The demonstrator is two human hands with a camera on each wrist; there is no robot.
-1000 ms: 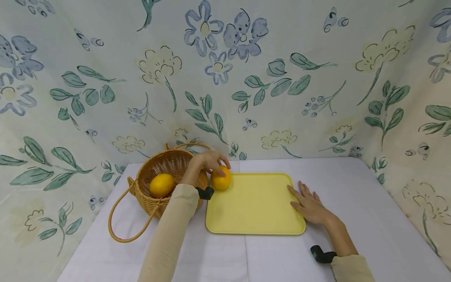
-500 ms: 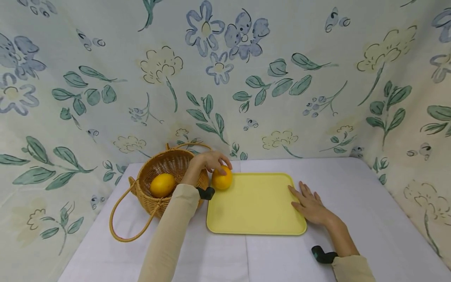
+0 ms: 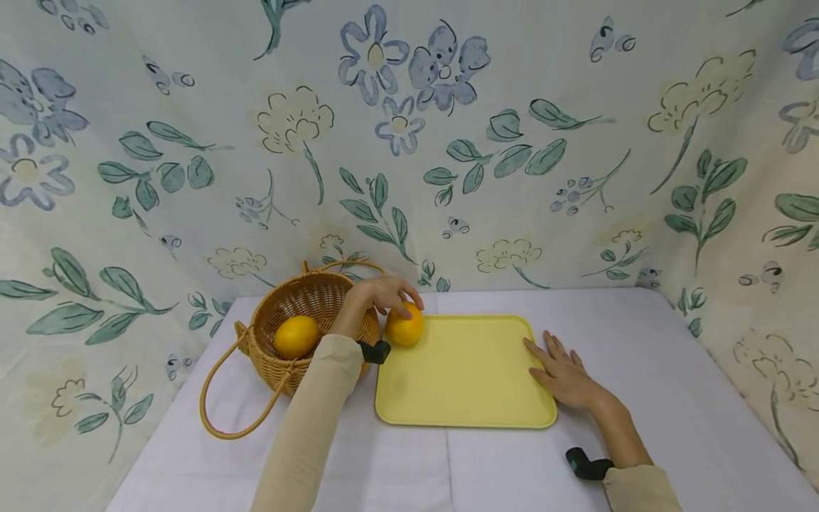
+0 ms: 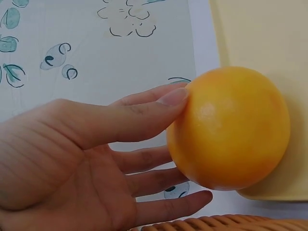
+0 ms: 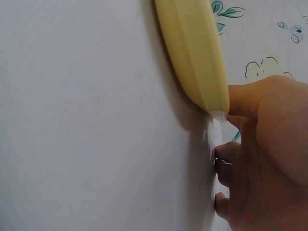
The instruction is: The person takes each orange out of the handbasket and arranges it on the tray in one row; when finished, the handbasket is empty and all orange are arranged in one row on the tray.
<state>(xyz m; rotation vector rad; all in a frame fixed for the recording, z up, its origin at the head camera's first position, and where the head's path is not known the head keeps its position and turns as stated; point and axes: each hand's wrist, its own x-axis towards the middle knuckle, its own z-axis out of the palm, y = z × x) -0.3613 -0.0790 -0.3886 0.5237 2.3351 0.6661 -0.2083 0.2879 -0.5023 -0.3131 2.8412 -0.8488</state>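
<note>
In the head view my left hand (image 3: 384, 293) reaches past the wicker basket and holds an orange (image 3: 405, 325) at the back left corner of a yellow tray (image 3: 470, 373). The left wrist view shows the thumb and fingertips pinching one side of the smooth orange (image 4: 231, 127), the little finger just below it. My right hand (image 3: 563, 377) lies with spread, fairly straight fingers at the tray's right edge, the fingertips on its rim. The right wrist view has that hand (image 5: 269, 149) beside the tray's raised side (image 5: 195, 53).
The wicker basket (image 3: 265, 355) stands left of the tray, a yellow-orange oval fruit (image 3: 296, 337) inside it. One basket handle (image 3: 203, 405) folds out toward the front left, the other leans at the back. A floral cloth (image 3: 409, 213) hangs behind the white-covered table (image 3: 512, 469).
</note>
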